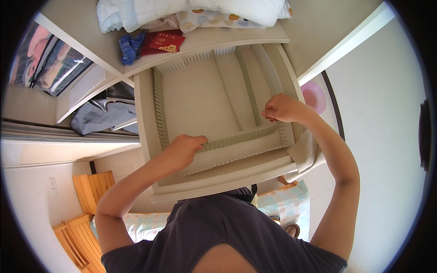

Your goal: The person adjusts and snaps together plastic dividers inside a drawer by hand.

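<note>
An open pale drawer (191, 93) is pulled out in front of me. Notched strips line its inner sides. My left hand (184, 150) is closed in a pinch at the left end of a notched drawer divider (241, 138), which runs crosswise in the near part. Over the drawer's right side, my right hand (286, 109) has its fingers curled together; whatever they may hold is hidden. Two long thin dividers, a left one (226, 91) and a right one (248, 86), run front to back, the right one ending beside my right fingers.
Behind the drawer, a shelf (227, 36) carries white bedding (145, 13), red envelopes (166, 42) and a blue cloth (131, 48). A beige cloth (302, 152) hangs over the near right corner. At right is a pink basin (313, 97); dark bags (102, 113) fill a left compartment.
</note>
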A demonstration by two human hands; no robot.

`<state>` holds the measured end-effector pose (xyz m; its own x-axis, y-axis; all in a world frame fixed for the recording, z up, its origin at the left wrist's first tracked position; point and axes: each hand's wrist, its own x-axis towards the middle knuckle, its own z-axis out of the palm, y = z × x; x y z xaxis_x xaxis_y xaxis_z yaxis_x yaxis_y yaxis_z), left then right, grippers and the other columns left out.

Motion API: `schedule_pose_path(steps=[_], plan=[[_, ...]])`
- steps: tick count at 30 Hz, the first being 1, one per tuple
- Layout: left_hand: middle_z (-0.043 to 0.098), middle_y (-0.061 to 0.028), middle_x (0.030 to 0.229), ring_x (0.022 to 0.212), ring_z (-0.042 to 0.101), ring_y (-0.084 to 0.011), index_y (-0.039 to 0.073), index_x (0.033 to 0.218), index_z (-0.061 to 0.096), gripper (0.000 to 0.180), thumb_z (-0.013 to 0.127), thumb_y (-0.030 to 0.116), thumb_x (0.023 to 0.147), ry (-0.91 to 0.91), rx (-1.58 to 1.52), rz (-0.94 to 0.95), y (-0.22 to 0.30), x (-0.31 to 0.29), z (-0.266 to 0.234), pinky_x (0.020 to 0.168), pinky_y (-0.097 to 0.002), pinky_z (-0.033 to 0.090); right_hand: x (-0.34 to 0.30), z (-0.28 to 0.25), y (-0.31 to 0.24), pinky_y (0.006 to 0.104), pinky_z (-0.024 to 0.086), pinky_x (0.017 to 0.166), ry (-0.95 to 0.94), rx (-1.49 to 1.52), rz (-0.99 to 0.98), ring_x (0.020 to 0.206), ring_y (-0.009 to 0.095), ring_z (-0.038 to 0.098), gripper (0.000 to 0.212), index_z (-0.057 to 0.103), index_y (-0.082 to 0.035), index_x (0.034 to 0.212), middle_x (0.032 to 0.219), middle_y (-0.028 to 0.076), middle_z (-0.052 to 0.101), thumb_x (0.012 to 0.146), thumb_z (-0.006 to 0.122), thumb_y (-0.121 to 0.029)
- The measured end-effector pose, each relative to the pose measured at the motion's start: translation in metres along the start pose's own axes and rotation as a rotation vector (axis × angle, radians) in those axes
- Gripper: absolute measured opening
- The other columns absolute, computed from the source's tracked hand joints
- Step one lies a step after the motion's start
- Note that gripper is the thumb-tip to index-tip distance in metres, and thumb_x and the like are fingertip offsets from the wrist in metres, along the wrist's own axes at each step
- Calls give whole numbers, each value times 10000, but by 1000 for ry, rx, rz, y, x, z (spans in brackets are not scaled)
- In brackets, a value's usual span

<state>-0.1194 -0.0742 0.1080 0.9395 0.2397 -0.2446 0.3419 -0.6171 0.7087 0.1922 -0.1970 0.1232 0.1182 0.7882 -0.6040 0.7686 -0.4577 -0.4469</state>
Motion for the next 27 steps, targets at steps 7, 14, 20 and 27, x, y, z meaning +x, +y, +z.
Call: schedule_pose_path(steps=[7,14,20,27], plan=[[627,-235,870,809,603,-409,-21,1063,571,206,548,34,865,-46,125,23,-15,11,27,685,-451,480,34,31,8,415,498,718,-23,-276,78,722,264,646,526,645,-49,588,653,68,654,903,493,-442],[632,-215,792,808,622,-375,-6,979,579,156,566,52,835,-151,353,2,-14,27,39,691,-451,496,45,36,13,320,532,611,-174,-17,166,607,175,654,379,664,-2,724,700,69,683,897,510,-302],[627,-178,698,699,639,-342,-18,817,581,144,582,-51,677,5,387,242,-22,56,70,610,-430,517,46,32,20,308,526,587,-161,111,189,596,156,649,306,668,33,788,742,76,695,875,527,-224],[639,-180,784,781,636,-359,11,867,588,116,565,-1,754,-131,466,146,-22,73,64,659,-440,514,33,14,4,311,520,633,-126,57,237,634,149,653,297,680,5,771,753,63,699,862,520,-227]])
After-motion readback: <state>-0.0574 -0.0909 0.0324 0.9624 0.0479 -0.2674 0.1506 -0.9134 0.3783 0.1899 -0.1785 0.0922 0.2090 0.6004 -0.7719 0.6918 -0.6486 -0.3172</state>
